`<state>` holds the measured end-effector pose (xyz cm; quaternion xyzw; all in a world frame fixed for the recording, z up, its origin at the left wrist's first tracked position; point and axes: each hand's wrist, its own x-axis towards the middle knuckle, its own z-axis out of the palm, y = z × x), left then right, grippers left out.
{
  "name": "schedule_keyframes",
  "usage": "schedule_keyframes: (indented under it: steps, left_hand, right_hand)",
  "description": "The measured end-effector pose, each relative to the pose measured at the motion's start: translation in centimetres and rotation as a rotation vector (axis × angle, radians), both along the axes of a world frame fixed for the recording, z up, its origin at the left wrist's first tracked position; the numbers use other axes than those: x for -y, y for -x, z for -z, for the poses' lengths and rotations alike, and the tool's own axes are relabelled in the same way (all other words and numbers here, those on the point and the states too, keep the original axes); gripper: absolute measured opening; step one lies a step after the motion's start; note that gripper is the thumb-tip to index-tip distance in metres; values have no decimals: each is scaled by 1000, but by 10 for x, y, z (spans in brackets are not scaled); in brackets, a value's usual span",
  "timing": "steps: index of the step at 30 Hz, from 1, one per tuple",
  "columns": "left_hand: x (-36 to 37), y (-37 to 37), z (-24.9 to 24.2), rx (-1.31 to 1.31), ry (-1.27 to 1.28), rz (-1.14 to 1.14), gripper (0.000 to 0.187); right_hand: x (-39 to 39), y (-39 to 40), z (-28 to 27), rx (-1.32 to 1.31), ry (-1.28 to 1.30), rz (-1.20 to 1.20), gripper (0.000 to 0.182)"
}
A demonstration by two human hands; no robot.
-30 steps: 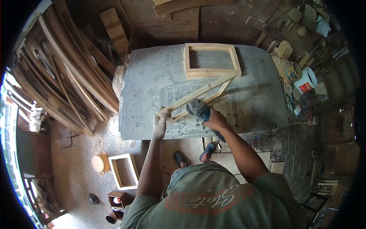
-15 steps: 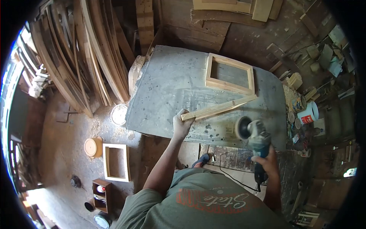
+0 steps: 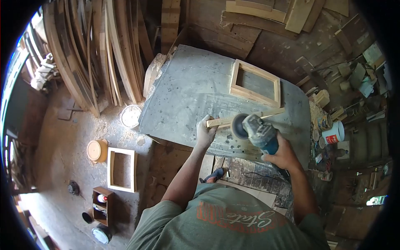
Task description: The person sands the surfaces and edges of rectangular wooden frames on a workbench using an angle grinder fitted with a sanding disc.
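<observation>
Left hand [image 3: 205,132] gripping one end of a wooden frame [image 3: 220,121], over the grey counter [image 3: 187,91]; right hand [image 3: 284,154] around a power sander [image 3: 259,130] (disc [image 3: 239,126] near that frame, contact unclear); another frame [image 3: 250,94] lying beyond

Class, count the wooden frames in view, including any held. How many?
3: a first frame on the grey table, a second frame, nearly edge-on, in the left hand, and a third frame on the floor beside the orange tub. Others may be hidden.
</observation>
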<state>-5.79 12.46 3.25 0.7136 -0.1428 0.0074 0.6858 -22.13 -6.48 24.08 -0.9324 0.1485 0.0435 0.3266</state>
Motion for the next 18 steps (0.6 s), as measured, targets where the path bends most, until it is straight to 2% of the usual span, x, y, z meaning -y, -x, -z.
schedule_keyframes:
  steps: [5,7,9,12,13,16,18]
  left_hand:
    - [-1,1,-1,31,36,24,14]
    - [-1,-1,-2,130,49,24,13]
    - [0,0,-10,229,2,0,9]
    - [-1,3,-6,-77,21,8,6]
    - [-1,1,2,12,27,23,6]
    - [-1,1,6,-1,-39,19,10]
    - [-1,-1,3,44,-3,43,20]
  right_hand:
    - [-41,-27,-7,-113,88,-111,82]
    - [-54,-36,-19,-217,121,-125,84]
    - [-50,-38,-18,-182,111,-129,83]
    - [-32,-33,-12,-111,103,-101,82]
    - [-28,-32,-9,-82,102,-85,82]
    - [-27,-34,-7,-73,114,-83,81]
    - [-37,-39,-7,-106,125,-119,83]
